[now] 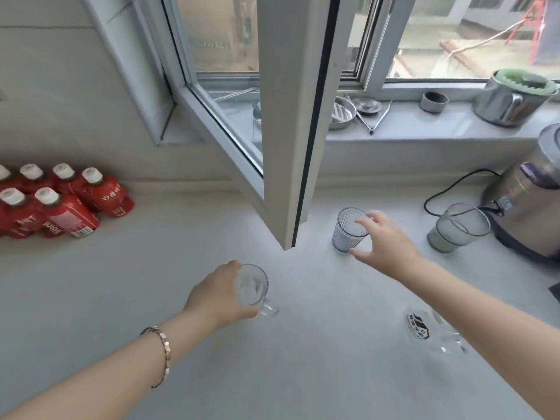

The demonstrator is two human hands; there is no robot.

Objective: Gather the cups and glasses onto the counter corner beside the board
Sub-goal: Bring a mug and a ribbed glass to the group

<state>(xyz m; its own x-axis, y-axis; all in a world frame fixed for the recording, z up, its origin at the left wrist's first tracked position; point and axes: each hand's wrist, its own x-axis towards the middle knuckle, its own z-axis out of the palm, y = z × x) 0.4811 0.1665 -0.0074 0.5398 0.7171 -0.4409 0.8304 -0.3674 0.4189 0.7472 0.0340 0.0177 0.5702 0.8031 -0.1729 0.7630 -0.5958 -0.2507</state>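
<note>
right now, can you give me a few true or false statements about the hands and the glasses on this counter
1. The left hand is closed around a clear handled mug. True.
2. The right hand holds the ribbed glass high in the air. False: the glass looks to be standing on the counter, with the fingers just reaching around it.
3. A tumbler with some pale liquid stands to the right of the ribbed glass. True.
4. The red juice bottles sit on the window sill. False: they are on the counter at the far left.
5. A clear glass with a dark printed label sits under the right forearm. True.
</note>
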